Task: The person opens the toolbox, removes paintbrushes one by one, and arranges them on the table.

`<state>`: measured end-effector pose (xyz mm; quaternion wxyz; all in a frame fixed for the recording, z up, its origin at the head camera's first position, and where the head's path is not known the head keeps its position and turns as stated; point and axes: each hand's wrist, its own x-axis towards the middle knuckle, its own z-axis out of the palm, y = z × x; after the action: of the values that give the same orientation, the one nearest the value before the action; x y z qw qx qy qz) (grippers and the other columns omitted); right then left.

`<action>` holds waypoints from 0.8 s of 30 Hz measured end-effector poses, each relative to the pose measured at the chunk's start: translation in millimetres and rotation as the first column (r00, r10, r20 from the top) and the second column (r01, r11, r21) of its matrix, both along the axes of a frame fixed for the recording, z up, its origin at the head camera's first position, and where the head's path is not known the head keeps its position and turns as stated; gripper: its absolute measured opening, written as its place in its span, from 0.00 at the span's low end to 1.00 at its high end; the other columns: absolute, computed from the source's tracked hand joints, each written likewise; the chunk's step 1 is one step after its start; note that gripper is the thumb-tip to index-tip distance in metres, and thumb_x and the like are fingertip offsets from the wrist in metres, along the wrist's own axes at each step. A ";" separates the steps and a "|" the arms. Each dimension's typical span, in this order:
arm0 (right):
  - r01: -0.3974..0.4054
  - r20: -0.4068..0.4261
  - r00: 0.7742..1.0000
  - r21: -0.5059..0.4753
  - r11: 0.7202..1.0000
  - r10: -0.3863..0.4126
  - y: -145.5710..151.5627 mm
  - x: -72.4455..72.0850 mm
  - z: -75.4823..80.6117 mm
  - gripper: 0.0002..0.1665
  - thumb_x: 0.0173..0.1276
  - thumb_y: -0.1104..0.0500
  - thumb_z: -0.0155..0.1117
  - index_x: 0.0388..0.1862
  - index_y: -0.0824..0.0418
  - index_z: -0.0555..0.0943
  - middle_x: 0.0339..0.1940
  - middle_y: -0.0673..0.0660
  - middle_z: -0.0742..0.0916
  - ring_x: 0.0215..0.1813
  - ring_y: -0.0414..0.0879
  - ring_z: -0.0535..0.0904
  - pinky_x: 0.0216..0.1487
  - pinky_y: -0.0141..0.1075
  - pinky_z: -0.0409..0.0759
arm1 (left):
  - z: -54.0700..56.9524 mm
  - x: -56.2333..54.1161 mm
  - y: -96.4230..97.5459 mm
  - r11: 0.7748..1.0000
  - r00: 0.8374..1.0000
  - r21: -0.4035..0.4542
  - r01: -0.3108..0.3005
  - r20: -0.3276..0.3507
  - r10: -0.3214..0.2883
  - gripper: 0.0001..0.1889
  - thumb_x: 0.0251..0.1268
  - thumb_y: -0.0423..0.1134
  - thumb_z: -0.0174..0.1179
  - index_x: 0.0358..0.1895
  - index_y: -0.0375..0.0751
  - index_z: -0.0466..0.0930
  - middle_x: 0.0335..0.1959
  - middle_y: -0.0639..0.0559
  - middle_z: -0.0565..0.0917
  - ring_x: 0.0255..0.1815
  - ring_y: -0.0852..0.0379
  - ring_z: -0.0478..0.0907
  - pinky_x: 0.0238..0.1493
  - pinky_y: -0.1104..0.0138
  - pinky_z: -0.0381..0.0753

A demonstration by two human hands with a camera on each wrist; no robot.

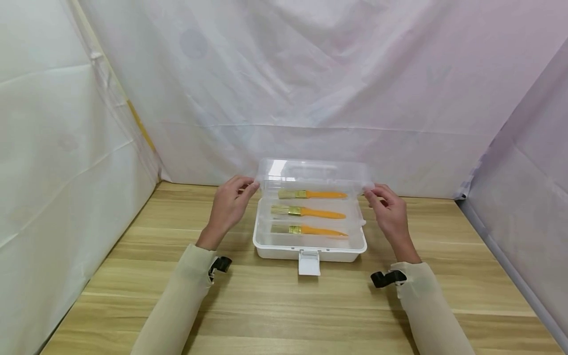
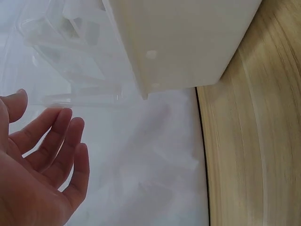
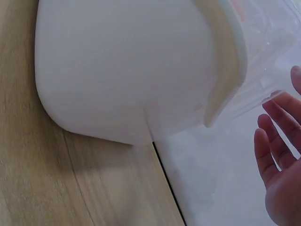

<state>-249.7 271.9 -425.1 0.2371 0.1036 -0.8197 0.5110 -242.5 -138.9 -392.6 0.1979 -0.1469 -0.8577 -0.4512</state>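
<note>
A white plastic case (image 1: 284,253) stands on the table with its clear lid (image 1: 312,170) tilted up at the back. Three paintbrushes with orange handles lie in it one behind another: the back brush (image 1: 326,195), the middle brush (image 1: 323,213) and the front brush (image 1: 324,230). My left hand (image 1: 229,204) holds the lid's left side between thumb and fingertips. On the opposite side, the right hand (image 1: 390,214) grips the lid's right edge the same way. In the left wrist view, the clear lid (image 2: 94,92) meets the fingertips near its edge.
The white latch (image 1: 309,264) hangs down at the case's front. Wood-grain tabletop (image 1: 275,315) surrounds the case. White cloth (image 1: 310,88) rises close behind it, with more cloth at both sides. A black wrist mount (image 1: 220,265) sits on each sleeve.
</note>
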 end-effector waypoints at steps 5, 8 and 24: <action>-0.062 0.162 0.985 -0.019 0.998 0.064 7.5 -2.6 -7.0 0.22 0.86 0.54 0.66 0.69 0.66 0.85 0.60 0.60 0.86 0.50 0.41 0.84 0.48 0.29 0.85 | 2.2 1.1 1.5 1.000 1.000 0.001 -0.015 -0.005 0.015 0.19 0.87 0.48 0.61 0.58 0.33 0.89 0.56 0.40 0.89 0.55 0.41 0.88 0.57 0.46 0.88; -0.092 0.275 0.957 -0.002 0.996 0.089 8.8 -6.0 -11.7 0.26 0.89 0.49 0.62 0.72 0.65 0.82 0.64 0.64 0.85 0.52 0.43 0.85 0.54 0.36 0.88 | 2.0 1.2 1.5 1.000 1.000 0.005 -0.018 -0.007 0.018 0.19 0.87 0.47 0.61 0.57 0.33 0.89 0.55 0.40 0.89 0.55 0.40 0.87 0.58 0.46 0.88; -0.078 0.388 0.917 -0.045 0.996 0.090 4.2 -13.0 -17.4 0.32 0.91 0.42 0.53 0.74 0.68 0.79 0.63 0.65 0.82 0.60 0.46 0.77 0.52 0.29 0.84 | -13.2 -11.1 -7.4 0.994 0.990 0.098 0.040 0.132 -0.053 0.25 0.85 0.53 0.63 0.67 0.35 0.85 0.61 0.40 0.87 0.62 0.40 0.84 0.66 0.46 0.83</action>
<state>-262.7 276.1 -442.5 0.0488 0.0316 -0.8379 0.5427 -253.5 -146.2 -405.9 0.1356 -0.1265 -0.8431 -0.5047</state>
